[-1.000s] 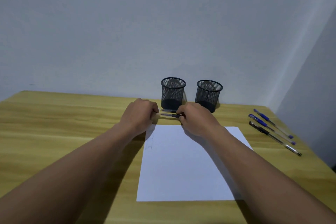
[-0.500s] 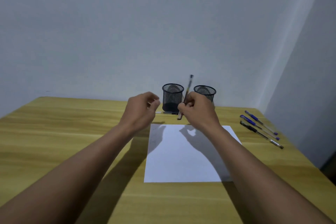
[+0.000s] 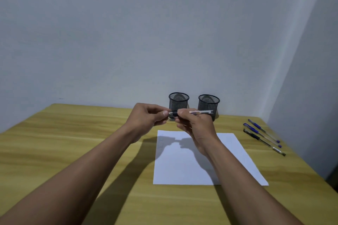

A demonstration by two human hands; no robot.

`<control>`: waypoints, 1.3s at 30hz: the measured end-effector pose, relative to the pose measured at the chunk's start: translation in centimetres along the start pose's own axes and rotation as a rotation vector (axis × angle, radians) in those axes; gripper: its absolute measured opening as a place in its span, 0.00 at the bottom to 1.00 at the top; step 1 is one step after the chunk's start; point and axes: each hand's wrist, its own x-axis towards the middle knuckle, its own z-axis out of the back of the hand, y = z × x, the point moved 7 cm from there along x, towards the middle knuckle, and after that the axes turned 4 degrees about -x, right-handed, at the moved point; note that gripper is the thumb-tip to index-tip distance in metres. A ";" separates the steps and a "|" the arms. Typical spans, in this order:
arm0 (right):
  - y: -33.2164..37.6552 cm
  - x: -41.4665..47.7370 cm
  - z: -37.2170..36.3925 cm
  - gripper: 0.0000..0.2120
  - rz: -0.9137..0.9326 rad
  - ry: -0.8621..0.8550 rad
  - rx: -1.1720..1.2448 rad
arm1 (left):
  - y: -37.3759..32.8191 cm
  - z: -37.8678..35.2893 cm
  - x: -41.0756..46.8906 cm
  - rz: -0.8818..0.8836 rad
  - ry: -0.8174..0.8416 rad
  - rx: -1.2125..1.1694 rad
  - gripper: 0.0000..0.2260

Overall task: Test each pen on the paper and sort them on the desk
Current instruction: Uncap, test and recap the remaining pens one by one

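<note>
Above the far edge of the white paper, both hands hold one clear-barrelled pen level. My right hand grips its barrel near the dark grip section. My left hand pinches the pen's left end between thumb and fingers; whether that end is a cap or the tip is too small to tell. Another pen seems to lie on the desk under the hands, mostly hidden. Three pens lie side by side at the desk's right: two blue ones and a black one.
Two black mesh pen cups, one behind my hands and one to its right, stand by the wall. The wooden desk ends at a wall corner on the right.
My hands lifted a pen off the desk from in front of the cups. It stood nearly upright half a second ago and now lies level between both hands. My head view tilted up.
</note>
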 end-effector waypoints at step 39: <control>-7.9 -1.9 -0.4 0.08 0.035 -0.011 -0.656 | 7.3 3.6 -7.6 -0.138 0.005 1.119 0.24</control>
